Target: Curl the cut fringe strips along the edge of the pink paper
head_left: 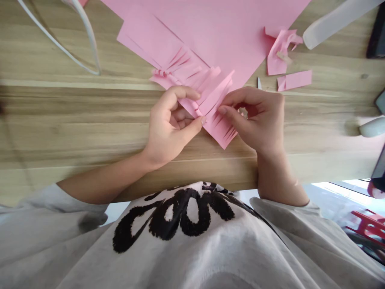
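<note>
A pink paper strip with a row of narrow cuts lies slantwise over a large pink sheet. Several of its cut strips are lifted or curled. My left hand holds the strip's lower edge, thumb and fingers closed on it near a small rolled part. On the right, my right hand pinches one of the cut fringes between thumb and index finger. The palm side of the right hand is partly hidden.
Crumpled pink scraps and a small pink rectangle lie at the right, with a pointed metal tip near my right hand. A white cable loops at upper left; a translucent white object lies at upper right.
</note>
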### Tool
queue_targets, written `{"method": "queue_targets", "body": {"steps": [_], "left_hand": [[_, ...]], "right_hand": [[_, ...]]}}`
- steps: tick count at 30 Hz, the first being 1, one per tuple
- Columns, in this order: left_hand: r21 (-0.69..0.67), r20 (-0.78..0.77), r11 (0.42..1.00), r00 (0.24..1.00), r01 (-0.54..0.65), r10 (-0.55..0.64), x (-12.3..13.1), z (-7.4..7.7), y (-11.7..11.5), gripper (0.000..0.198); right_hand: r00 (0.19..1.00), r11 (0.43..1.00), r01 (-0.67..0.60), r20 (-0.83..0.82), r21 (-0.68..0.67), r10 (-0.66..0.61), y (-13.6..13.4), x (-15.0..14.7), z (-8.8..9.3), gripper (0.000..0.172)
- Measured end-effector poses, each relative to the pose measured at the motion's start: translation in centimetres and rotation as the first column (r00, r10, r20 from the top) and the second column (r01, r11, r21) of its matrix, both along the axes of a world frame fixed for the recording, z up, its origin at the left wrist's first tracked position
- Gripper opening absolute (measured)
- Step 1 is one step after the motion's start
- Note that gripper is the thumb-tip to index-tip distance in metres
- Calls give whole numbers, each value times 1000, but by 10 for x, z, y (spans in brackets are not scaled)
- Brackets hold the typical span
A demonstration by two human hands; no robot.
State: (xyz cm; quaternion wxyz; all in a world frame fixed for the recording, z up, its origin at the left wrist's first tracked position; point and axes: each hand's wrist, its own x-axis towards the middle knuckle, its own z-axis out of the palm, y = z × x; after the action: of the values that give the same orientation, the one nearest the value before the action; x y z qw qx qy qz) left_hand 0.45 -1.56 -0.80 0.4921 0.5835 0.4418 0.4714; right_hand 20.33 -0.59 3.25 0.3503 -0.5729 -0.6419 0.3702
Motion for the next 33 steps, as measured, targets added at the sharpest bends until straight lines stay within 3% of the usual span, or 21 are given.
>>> {"method": "queue_targets", "body": {"steps": [15,20,22,26,33], "left_hand": [[-16,-42,999,999,-31,30,0,0,1,42],[36,-57,999,998,-23,25,-1,-5,3,42],[59,-61,998,998,-16,19,-2,-9,3,43],[107,-32,994,999,18,-15,-3,-16,4,45],[99,-53,994,998,34,-29,-4,-17,4,42]], "right_hand": [[985,994,103,-140,31,-98,-2,0,3,1],[984,993,115,-135,-16,-116,-2,-3,8,8],[970,985,156,-199,67,-140,-1,-3,4,13],[951,985,117,-299,124,-76,1,-2,-7,15],[982,992,32,-187,123,-8,1,-1,-5,10]]}}
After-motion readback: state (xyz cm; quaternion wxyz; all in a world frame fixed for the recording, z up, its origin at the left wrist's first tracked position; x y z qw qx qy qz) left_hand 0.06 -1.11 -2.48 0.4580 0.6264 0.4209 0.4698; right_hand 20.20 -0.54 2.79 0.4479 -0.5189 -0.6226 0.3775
